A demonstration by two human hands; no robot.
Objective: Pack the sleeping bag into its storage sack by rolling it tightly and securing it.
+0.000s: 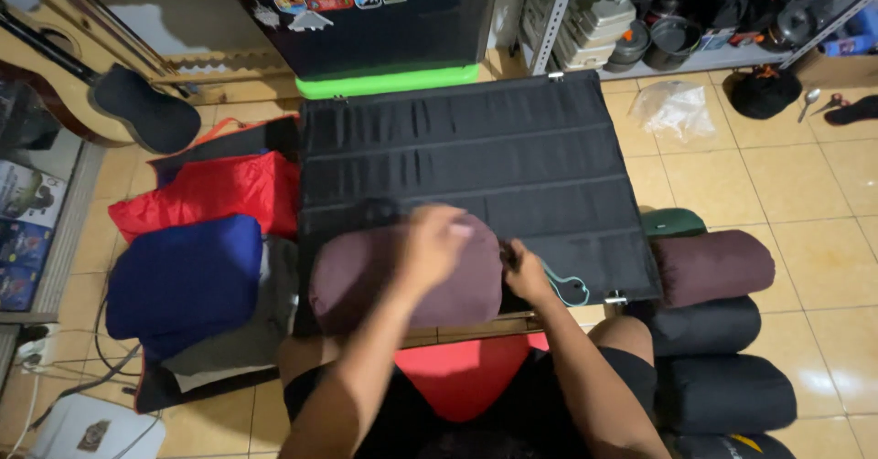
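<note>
While lying across the near edge of the black slatted fabric-topped desk (512, 139), the maroon cylindrical stuffed fabric sack (366, 281) is being worked: left hand (434, 244) is pressing flat on top, right hand (526, 272) is pinching its end by the teal drawcord (569, 287).

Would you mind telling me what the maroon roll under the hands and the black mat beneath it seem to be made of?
The maroon roll looks like soft matte fabric, probably a synthetic weave, since it bulges and dents under the left hand. A pale cord trails from the end that the right hand grips. The black mat looks like stitched matte cloth: seams divide it into flat bands.
</note>
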